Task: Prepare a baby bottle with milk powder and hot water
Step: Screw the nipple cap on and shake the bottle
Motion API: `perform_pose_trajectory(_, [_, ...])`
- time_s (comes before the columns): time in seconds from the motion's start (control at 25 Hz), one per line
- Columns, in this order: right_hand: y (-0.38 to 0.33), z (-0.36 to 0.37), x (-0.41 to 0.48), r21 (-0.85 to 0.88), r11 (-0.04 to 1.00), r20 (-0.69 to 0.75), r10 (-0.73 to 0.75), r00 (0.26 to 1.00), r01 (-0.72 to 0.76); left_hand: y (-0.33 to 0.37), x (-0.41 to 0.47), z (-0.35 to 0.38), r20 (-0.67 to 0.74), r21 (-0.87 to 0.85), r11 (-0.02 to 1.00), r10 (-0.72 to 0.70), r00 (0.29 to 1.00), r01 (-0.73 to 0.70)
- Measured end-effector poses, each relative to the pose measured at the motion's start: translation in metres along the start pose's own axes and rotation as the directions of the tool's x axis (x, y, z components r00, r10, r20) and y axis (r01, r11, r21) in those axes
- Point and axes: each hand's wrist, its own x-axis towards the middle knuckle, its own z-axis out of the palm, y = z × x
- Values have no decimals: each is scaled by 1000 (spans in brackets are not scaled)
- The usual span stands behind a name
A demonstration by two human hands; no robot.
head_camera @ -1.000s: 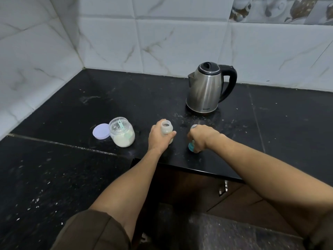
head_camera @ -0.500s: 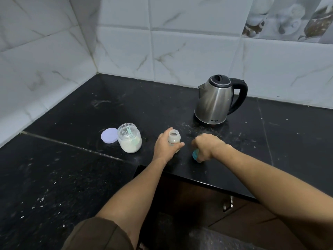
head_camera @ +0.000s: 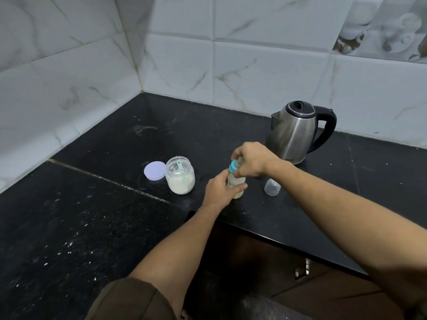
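The left hand (head_camera: 220, 189) wraps the small clear baby bottle (head_camera: 236, 184) to steady it on the black stone counter (head_camera: 115, 227); the right hand (head_camera: 250, 160) pinches the teal-ringed teat (head_camera: 234, 166) onto its neck, presumably screwing it. Right of the bottle sits its clear cap (head_camera: 272, 186); left, the open powder jar (head_camera: 180, 174); behind, the steel kettle (head_camera: 293, 132).

The only lettering in view is a small dark brand mark low on the steel body of the kettle (head_camera: 293, 132), right of centre in the frame, near its base; it is too small and blurred to read. Nothing else carries legible text, labels or numbers.
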Motion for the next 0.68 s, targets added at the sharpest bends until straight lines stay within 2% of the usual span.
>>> perform_pose_trajectory(0.12, [-1, 5, -1, -63, 998, 42, -5, 999, 7, 0, -2, 0, 2, 17, 1000, 7, 1000, -7])
perform_pose_trajectory(0.32, [-1, 7, 2, -67, 998, 46, -3, 999, 6, 2, 1, -2, 18, 79, 997, -2, 1000, 1])
perform_pose_trajectory(0.68, [-5, 14, 9, -73, 996, 80, 57, 995, -51, -1, 4, -2, 4, 24, 999, -33, 999, 33])
